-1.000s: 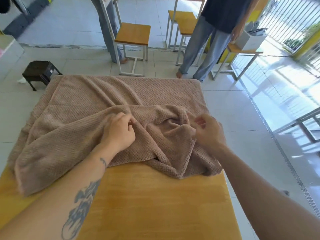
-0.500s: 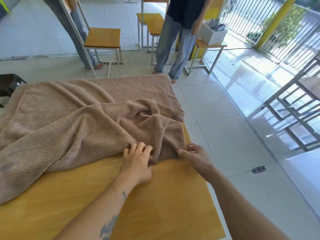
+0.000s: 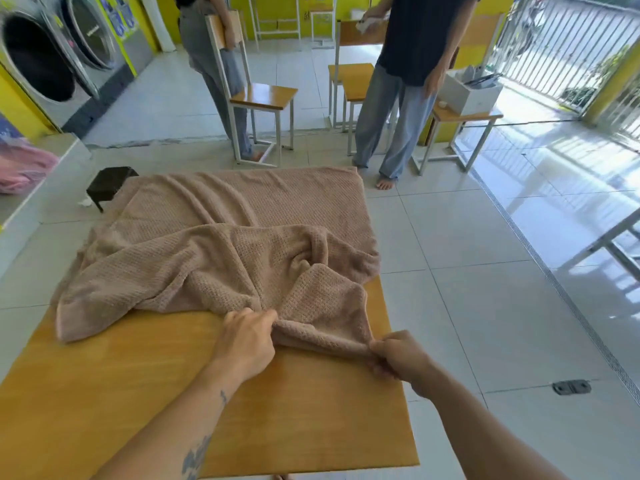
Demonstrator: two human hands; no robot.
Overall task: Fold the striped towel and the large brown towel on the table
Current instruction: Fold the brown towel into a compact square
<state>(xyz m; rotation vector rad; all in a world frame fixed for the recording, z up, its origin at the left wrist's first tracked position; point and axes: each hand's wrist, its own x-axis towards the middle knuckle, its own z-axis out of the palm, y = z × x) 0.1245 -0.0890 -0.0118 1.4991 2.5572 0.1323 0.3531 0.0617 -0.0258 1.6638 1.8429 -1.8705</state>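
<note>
While the large brown towel (image 3: 221, 244) lies rumpled and unfolded, left hand (image 3: 247, 339) and right hand (image 3: 398, 356) fingers pinch its near edge; 0 folds show, no striped towel visible.

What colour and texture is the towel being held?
Plain light brown towel, waffle-textured, unstriped; head view.

White tiled floor (image 3: 485, 271), yellow walls (image 3: 277, 8), washing machines (image 3: 45, 53) left, wooden chairs (image 3: 263, 95), sunlit railing (image 3: 571, 39) right.
</note>
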